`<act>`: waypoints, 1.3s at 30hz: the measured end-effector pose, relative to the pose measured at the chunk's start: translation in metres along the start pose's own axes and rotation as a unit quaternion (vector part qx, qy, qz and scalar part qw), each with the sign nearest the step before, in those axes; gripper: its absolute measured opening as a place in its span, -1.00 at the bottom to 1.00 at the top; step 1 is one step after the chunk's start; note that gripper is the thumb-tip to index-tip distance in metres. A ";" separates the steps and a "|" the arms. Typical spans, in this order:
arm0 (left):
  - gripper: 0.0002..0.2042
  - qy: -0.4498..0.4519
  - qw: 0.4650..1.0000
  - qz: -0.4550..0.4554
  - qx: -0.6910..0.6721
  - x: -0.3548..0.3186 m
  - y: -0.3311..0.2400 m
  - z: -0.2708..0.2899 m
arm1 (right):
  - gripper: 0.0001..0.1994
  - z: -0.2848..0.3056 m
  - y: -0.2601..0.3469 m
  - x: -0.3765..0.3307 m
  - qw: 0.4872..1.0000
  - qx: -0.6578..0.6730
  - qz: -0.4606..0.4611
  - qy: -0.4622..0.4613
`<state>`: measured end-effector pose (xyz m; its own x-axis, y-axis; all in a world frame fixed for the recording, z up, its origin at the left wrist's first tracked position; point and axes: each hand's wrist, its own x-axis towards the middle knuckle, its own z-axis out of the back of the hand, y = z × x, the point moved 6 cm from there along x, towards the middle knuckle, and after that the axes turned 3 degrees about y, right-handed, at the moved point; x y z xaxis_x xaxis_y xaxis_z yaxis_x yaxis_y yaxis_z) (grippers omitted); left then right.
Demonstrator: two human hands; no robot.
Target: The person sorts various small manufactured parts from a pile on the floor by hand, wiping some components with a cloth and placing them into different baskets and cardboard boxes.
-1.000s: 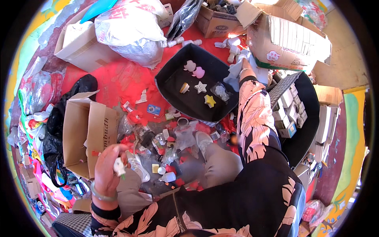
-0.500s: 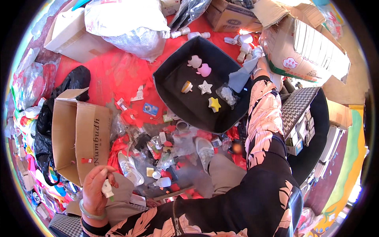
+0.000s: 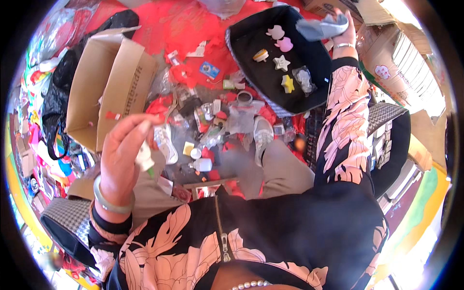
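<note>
My left hand (image 3: 121, 159) is raised beside the cardboard box, its fingers closed around a small white object with a green tip (image 3: 144, 158); I cannot make out its kind. My right arm reaches far to the upper right. There, my right hand (image 3: 347, 35) grips a grey-blue cloth (image 3: 316, 29), which hangs over the right rim of a black fabric bin (image 3: 258, 79). Inside that bin lie a white star (image 3: 281, 63), a yellow star (image 3: 287, 84), a pink apple-shaped piece (image 3: 284, 44), a paler one (image 3: 275, 32), a round gold-and-white piece (image 3: 260, 55) and a clear plastic-wrapped item (image 3: 304, 79).
An open cardboard box (image 3: 123, 87) stands at the left, near black plastic bags (image 3: 67, 87). Loose small goods and a white bottle (image 3: 202, 165) cover the floor around my shoes (image 3: 263, 133). A patterned bin with small boxes (image 3: 386, 145) and a large carton (image 3: 401, 72) stand at the right.
The view has shifted, so the black bin sits higher and further right. My right hand has lifted the cloth from beside the white bottles. The left hand still holds the white object.
</note>
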<state>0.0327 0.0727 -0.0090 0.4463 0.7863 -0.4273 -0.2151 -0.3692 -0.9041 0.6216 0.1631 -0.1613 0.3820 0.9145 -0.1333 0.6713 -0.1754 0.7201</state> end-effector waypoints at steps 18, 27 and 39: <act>-0.78 -0.106 0.977 -0.048 -0.179 -0.030 0.007 0.042 | -0.64 -0.327 -0.180 -0.238 0.815 -0.389 -0.114 0.415; -0.74 -0.180 0.964 -0.084 -0.178 -0.040 0.013 0.095 | -0.35 0.005 -0.386 -0.193 0.647 -0.707 -0.283 0.031; -0.65 -0.175 0.968 -0.080 -0.159 -0.047 0.014 0.091 | -0.67 -0.076 -0.424 -0.190 0.697 -0.700 -0.103 0.113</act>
<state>-0.0709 0.0755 -0.0015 0.1188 0.9453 -0.3038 0.1356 -0.3186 -0.9382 0.2160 0.0912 -0.3893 0.1524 0.9296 -0.3357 -0.6425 0.3513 0.6810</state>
